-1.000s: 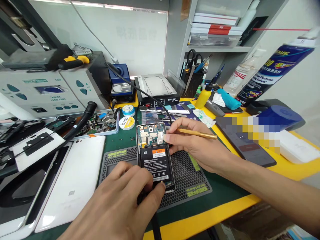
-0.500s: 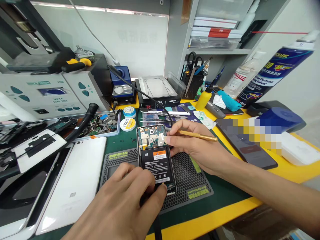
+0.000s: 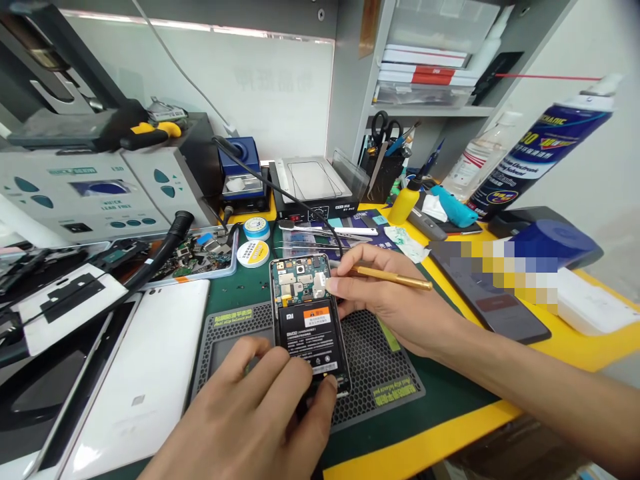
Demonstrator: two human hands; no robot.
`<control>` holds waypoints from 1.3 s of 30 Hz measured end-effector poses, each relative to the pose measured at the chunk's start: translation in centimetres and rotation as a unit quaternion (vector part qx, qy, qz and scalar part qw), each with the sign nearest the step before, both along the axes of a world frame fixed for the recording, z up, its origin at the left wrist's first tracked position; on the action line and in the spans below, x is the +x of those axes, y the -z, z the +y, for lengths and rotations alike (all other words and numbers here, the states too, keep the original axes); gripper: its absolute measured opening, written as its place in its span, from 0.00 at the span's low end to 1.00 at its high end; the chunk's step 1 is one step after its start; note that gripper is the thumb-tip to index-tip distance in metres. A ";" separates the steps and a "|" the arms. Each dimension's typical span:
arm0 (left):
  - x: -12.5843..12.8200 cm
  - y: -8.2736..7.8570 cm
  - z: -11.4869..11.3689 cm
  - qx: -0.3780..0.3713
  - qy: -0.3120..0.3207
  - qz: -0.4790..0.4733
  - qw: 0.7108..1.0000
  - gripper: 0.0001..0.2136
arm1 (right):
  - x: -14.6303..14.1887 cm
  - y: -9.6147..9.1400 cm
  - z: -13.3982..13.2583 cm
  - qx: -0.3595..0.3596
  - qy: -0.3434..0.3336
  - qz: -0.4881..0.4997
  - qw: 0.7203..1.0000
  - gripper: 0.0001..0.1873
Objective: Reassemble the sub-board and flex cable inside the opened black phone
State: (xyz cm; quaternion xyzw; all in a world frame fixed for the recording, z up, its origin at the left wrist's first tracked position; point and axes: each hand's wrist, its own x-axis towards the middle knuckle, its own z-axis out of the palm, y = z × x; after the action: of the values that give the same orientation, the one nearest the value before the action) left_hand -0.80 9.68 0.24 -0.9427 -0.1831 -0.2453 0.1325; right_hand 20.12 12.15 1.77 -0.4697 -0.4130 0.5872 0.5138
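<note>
The open silver-rimmed phone (image 3: pixel 303 327) points away from you, left hand (image 3: pixel 265 400) gripping nearer, right hand (image 3: pixel 387 300) farther, holding a slim golden tool (image 3: pixel 395 277).

Worn on my head, the camera faces forward and down at close range, my left hand (image 3: pixel 265 397) nearest the lens, the opened Mi smartphone (image 3: pixel 310 337) near mid-frame, the grey shelf unit (image 3: pixel 350 80) farther back.
</note>
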 end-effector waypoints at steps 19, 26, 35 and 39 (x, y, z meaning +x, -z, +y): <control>-1.3 0.6 -0.1 -0.125 0.019 -0.064 0.990 0.14 | 0.1 0.0 0.0 0.001 0.002 -0.002 1.000 0.14; -1.4 -0.2 -0.7 -0.204 -0.037 -0.072 0.976 0.13 | 0.1 0.2 0.3 -0.015 0.000 -0.005 1.000 0.14; -3.5 -2.9 -0.3 -0.285 -0.095 -0.028 0.954 0.18 | 0.3 0.0 0.3 -0.037 -0.007 0.000 0.999 0.15; -4.1 -2.7 -0.1 -0.364 -0.157 -0.061 0.916 0.19 | 0.5 0.0 0.4 -0.041 -0.006 0.003 0.999 0.13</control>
State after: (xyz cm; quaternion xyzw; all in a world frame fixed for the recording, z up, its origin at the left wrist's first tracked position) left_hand -4.87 9.58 2.99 -0.8681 -0.4128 -0.1952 -0.1945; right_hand 20.66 12.53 1.72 -0.4863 -0.3900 0.6078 0.4919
